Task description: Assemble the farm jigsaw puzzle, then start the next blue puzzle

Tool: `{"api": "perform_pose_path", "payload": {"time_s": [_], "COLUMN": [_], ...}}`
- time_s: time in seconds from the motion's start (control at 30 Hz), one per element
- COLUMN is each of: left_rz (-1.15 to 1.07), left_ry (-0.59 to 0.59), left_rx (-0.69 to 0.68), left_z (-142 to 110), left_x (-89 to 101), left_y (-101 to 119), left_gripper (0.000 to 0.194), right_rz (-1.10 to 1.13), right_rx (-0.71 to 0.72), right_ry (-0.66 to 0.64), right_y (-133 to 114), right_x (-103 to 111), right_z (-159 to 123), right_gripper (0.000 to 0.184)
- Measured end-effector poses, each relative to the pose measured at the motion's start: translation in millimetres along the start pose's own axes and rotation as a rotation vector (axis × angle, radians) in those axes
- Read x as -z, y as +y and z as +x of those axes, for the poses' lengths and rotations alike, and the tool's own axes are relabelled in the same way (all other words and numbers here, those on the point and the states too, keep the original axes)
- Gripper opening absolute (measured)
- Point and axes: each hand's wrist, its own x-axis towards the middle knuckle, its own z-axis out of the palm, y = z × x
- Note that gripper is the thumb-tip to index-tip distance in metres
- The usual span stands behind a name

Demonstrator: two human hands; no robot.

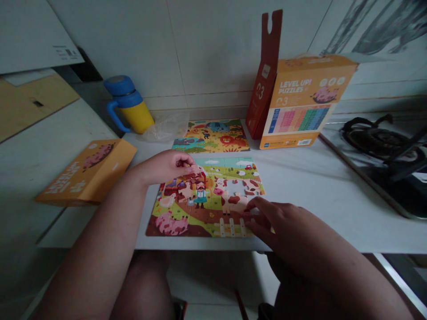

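On the smooth white desk (333, 186): a flat, glossy farm-scene jigsaw puzzle (200, 218) lies near the front edge, its curvy interlocking pieces broken by a knob-edged gap within the spotted cow.
Left hand (168, 166): thumb and fingers close in a pinch on a small pale-and-reddish puzzle piece (196, 170), over the puzzle's upper left part.
Right hand (276, 218): fingers half curled, tips over the puzzle's right side beside the cow; whether they grip anything, I cannot tell.
Behind the farm scene: a flat orange-yellow jungle-animal puzzle (216, 135), with a crinkled, see-through plastic bag (167, 126) at its left.
Bottle: a rounded yellow-and-blue bottle (142, 113) with a looped handle, near the tiled wall (213, 53).
Boxes: an upright orange cardboard box (300, 102) with a tall, notched dark-red flap; a slanted orange box (90, 171) at left.
Far right: a dark stove (390, 155) with a round burner.
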Motion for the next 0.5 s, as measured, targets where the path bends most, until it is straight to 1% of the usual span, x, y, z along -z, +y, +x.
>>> {"api": "perform_pose_path", "payload": {"time_s": [0.07, 0.13, 0.23, 0.3, 0.37, 0.5], "left_rz": [-0.113, -0.185, -0.293, -0.372, -0.417, -0.408], "left_ry": [-0.012, -0.056, -0.144, -0.192, -0.242, -0.324], "left_rx": [-0.034, -0.041, -0.004, 0.019, 0.017, -0.011], "left_z": [-2, -4, -6, -6, -6, -6], "left_x": [-2.9, -6.6, -13.6, -18.3, -22.0, -25.5], "left_y": [6, 13, 17, 18, 19, 25], "left_gripper": [0.025, 0.024, 0.025, 0.026, 0.027, 0.030], "right_rz": [0.001, 0.022, 0.096, 0.199, 0.339, 0.595], "right_rx": [-0.008, -0.012, 0.004, 0.031, 0.049, 0.070], "right_ry": [0.055, 0.119, 0.202, 0.246, 0.260, 0.223], "right_y": [6, 10, 12, 9, 3, -11], "right_x": [1, 2, 5, 7, 9, 7], "right_z": [2, 5, 11, 15, 18, 25], "right_gripper": [0.031, 0.030, 0.025, 0.022, 0.022, 0.029]}}
